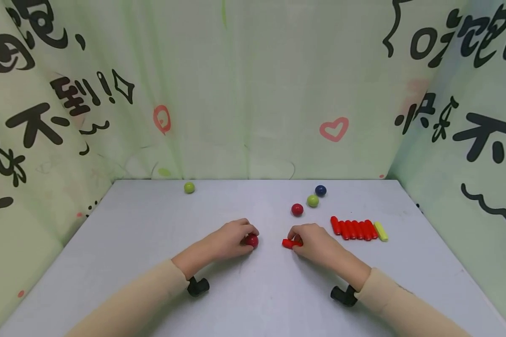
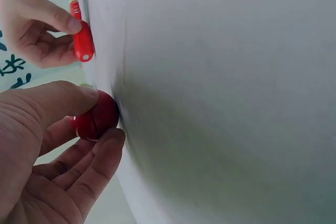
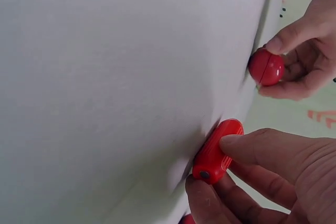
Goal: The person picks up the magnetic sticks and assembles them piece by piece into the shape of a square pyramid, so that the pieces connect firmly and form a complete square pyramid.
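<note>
Near the middle of the table my left hand [image 1: 233,238] pinches a glossy red ball [image 2: 97,115] between thumb and fingers. A seam runs round the ball, which rests on or just above the tabletop. To its right, my right hand [image 1: 316,241] pinches a short red plastic cylinder [image 3: 218,151] with rounded ends and ridged sides. A dark spot marks one end of it. The cylinder lies low at the table surface, its long side roughly left to right in the head view. A gap separates the two hands.
Right of my right hand, several red cylinders [image 1: 356,230] stand side by side in a row, ending with a yellow one [image 1: 381,231]. Behind them are a red ball [image 1: 297,209], a green ball [image 1: 313,201] and a blue ball [image 1: 320,190]. Another green ball [image 1: 189,187] sits back left.
</note>
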Motion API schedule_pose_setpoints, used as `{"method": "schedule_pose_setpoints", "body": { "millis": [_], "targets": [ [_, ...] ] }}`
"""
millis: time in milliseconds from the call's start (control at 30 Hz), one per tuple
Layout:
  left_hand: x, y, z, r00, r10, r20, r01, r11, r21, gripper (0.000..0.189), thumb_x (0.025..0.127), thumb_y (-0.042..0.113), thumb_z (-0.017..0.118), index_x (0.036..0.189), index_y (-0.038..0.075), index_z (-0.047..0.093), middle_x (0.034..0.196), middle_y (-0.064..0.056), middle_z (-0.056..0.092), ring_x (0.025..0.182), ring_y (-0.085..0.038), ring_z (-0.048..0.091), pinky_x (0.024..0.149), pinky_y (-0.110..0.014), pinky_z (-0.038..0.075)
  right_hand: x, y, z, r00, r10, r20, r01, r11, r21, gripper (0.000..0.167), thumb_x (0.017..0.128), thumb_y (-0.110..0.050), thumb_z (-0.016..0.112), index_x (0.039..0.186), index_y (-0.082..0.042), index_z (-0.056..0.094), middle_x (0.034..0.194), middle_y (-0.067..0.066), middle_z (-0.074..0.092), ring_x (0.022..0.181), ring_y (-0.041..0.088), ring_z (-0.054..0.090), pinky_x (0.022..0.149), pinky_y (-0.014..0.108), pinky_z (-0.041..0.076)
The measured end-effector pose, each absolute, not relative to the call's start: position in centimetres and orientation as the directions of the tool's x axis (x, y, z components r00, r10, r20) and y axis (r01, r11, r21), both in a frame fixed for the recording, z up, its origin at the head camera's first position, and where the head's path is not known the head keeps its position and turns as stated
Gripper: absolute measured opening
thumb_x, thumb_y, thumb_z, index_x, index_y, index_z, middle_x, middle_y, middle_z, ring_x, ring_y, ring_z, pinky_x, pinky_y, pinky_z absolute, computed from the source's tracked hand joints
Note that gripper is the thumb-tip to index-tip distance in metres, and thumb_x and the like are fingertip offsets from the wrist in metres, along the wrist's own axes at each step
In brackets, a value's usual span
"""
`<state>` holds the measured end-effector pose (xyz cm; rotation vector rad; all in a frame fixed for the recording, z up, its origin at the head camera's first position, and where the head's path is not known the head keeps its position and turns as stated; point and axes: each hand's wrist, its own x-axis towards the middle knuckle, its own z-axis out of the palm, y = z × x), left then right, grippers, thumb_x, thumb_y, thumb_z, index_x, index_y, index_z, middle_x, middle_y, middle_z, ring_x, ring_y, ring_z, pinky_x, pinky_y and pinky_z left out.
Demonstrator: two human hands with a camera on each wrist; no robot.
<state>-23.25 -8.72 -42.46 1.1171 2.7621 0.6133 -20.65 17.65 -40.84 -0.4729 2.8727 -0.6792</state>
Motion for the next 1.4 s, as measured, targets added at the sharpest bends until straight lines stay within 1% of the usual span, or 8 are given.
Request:
{"method": "schedule_pose_setpoints", "body": {
  "millis": [133, 367, 600, 833, 1067, 1400],
  "targets": [
    [-23.1, -8.0, -42.0, -0.732, 0.68, 0.035, 0.636, 0.664, 0.393, 0.028, 0.093, 0.018, 0.077, 0.118, 0.007, 0.071, 0.105, -0.003, 0.065, 0.089, -0.012, 0.059, 0.079, -0.023, 0.054, -20.7, 16.9, -40.8, -0.928, -0.367, -0.061, -0.3, 0.835, -0.461, 0.017, 0.087, -0.002, 0.076, 0.103, -0.006, 0.074, 0.085, 0.0, 0.069, 0.076, 0.014, 0.06, 0.074, 0.032, 0.056],
    [-23.2, -7.3, -41.7, -0.749, 0.662, 0.003, 0.614, 0.693, 0.377, 0.026, 0.091, 0.02, 0.08, 0.114, 0.008, 0.073, 0.101, -0.003, 0.067, 0.087, -0.012, 0.059, 0.077, -0.022, 0.053, -20.9, 15.7, -40.6, -0.909, -0.415, -0.042, -0.347, 0.809, -0.474, 0.016, 0.087, -0.001, 0.076, 0.101, -0.008, 0.075, 0.08, -0.002, 0.066, 0.072, 0.012, 0.057, 0.068, 0.028, 0.052],
    [-23.5, -7.0, -41.9, -0.751, 0.66, -0.013, 0.609, 0.701, 0.372, 0.027, 0.091, 0.022, 0.081, 0.113, 0.009, 0.074, 0.101, -0.002, 0.067, 0.087, -0.011, 0.06, 0.078, -0.022, 0.054, -20.9, 14.7, -40.6, -0.906, -0.42, -0.049, -0.347, 0.806, -0.48, 0.017, 0.087, -0.002, 0.077, 0.102, -0.009, 0.075, 0.08, -0.002, 0.065, 0.072, 0.013, 0.056, 0.066, 0.027, 0.052],
    [-23.7, -7.0, -42.1, -0.744, 0.668, 0.003, 0.622, 0.692, 0.367, 0.026, 0.089, 0.022, 0.083, 0.11, 0.009, 0.074, 0.097, 0.0, 0.068, 0.083, -0.009, 0.059, 0.075, -0.02, 0.052, -20.7, 14.0, -40.5, -0.902, -0.43, -0.041, -0.367, 0.812, -0.453, 0.017, 0.087, -0.004, 0.078, 0.102, -0.012, 0.076, 0.086, -0.002, 0.068, 0.077, 0.013, 0.059, 0.07, 0.029, 0.054],
    [-23.7, -7.1, -42.0, -0.735, 0.677, 0.033, 0.635, 0.671, 0.384, 0.023, 0.088, 0.021, 0.085, 0.103, 0.009, 0.073, 0.09, 0.001, 0.068, 0.077, -0.007, 0.056, 0.07, -0.019, 0.049, -20.7, 13.6, -40.4, -0.896, -0.443, -0.019, -0.392, 0.811, -0.434, 0.016, 0.086, -0.004, 0.079, 0.1, -0.011, 0.075, 0.086, 0.0, 0.068, 0.074, 0.013, 0.057, 0.067, 0.028, 0.053],
    [-23.6, -7.0, -41.5, -0.72, 0.693, 0.038, 0.649, 0.654, 0.389, 0.019, 0.087, 0.019, 0.085, 0.098, 0.009, 0.072, 0.086, 0.003, 0.068, 0.074, -0.006, 0.055, 0.068, -0.019, 0.048, -20.7, 13.5, -40.2, -0.896, -0.442, -0.027, -0.388, 0.812, -0.436, 0.017, 0.087, -0.003, 0.078, 0.101, -0.012, 0.075, 0.087, 0.0, 0.068, 0.074, 0.013, 0.057, 0.066, 0.027, 0.052]
  ]
}}
